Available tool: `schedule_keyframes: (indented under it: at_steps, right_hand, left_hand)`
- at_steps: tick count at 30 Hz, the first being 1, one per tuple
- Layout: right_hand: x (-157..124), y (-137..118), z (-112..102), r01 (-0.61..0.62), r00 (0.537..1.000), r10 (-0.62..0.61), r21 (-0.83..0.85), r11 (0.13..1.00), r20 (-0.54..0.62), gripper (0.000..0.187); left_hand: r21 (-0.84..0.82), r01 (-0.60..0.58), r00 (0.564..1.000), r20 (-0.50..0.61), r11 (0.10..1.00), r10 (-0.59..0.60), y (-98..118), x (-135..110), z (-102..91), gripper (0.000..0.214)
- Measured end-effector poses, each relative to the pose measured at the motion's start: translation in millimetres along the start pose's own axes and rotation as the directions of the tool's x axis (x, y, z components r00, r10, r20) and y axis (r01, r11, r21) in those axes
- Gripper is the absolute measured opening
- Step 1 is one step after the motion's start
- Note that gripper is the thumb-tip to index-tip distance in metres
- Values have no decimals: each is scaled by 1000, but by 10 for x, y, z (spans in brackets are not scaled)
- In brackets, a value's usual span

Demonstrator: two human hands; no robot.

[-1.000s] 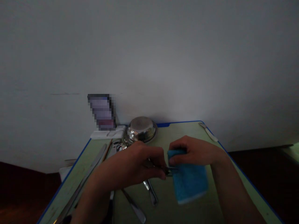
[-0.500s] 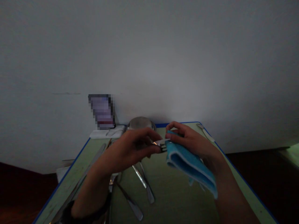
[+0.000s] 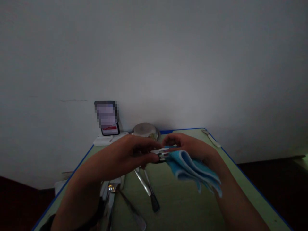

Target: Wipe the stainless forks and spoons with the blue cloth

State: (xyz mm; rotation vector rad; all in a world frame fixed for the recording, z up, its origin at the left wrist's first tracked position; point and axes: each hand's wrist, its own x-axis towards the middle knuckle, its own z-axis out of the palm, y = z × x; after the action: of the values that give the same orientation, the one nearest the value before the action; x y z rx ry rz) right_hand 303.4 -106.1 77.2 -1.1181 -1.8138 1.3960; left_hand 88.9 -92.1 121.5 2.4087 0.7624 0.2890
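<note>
Between thumb and fingers, my left hand [image 3: 138, 150] grips a metal fork [image 3: 162, 154] above the table, its tines pointing right. My right hand [image 3: 186, 146] is closed on a folded blue cloth [image 3: 190, 166] with pale edges, which hangs down below the fingers. The cloth's near end meets the fork's tines. Much of the fork is hidden behind my left fingers. Below the hands, a spoon [image 3: 127, 202] and two more utensil handles [image 3: 150, 192] lie on the table.
The green table [image 3: 183, 208] has a blue edge and stands against a wall. At the back are a round metal dish [image 3: 145, 130] and a phone [image 3: 109, 123] propped on a white stand [image 3: 99, 140]. A white-handled utensil [image 3: 213, 139] lies at the far right edge.
Both hands have shifted slightly left and down with the fork and cloth. The cloth's folds hang differently. The view has tilted a little.
</note>
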Motion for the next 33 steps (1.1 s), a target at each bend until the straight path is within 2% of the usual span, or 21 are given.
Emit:
schedule_keyframes:
  at_steps: [4, 9, 14, 20, 22, 24, 26, 28, 30, 33]
  right_hand:
    - [-54, -15, -85, 90, 992, -81, -96, 991, 96, 23]
    - [-113, -61, -78, 132, 988, -121, -126, 983, 95, 21]
    - [-113, -87, -92, 117, 992, -111, -136, 984, 52, 22]
    - [-92, -118, -74, 104, 994, -100, -101, 989, 40, 23]
    - [-97, -121, -85, 91, 996, -91, -103, 991, 0, 23]
    - [-113, -114, -122, 84, 993, -97, -169, 982, -69, 23]
    - [-144, -95, -186, 64, 975, -118, -273, 960, -187, 23]
    - [-191, -74, -267, 16, 938, -133, -341, 940, -321, 24]
    - [-253, -64, -343, -17, 905, -126, -330, 944, -407, 27]
    - [-363, -95, -409, 12, 898, -106, -217, 976, -426, 30]
  left_hand:
    - [55, -39, 999, -6, 998, 40, 54, -19, 36, 30]
    - [41, -54, 998, -16, 998, 55, 165, -2, 85, 28]
    - [49, -132, 991, -28, 990, 133, 173, 41, 119, 26]
    - [-6, -56, 996, -65, 998, 55, 231, 112, 125, 20]
    - [-7, -89, 994, -59, 996, 89, 216, 118, 136, 15]
    - [-1, -129, 988, -90, 992, 129, 177, 105, 154, 19]
    - [-5, -137, 980, -145, 991, 135, 132, 76, 167, 28]
    - [-25, -111, 979, -174, 993, 105, 98, 48, 167, 33]
    - [-38, -77, 984, -162, 996, 70, 73, 37, 153, 28]
    - [0, -37, 982, -186, 999, 36, 39, 60, 127, 24]
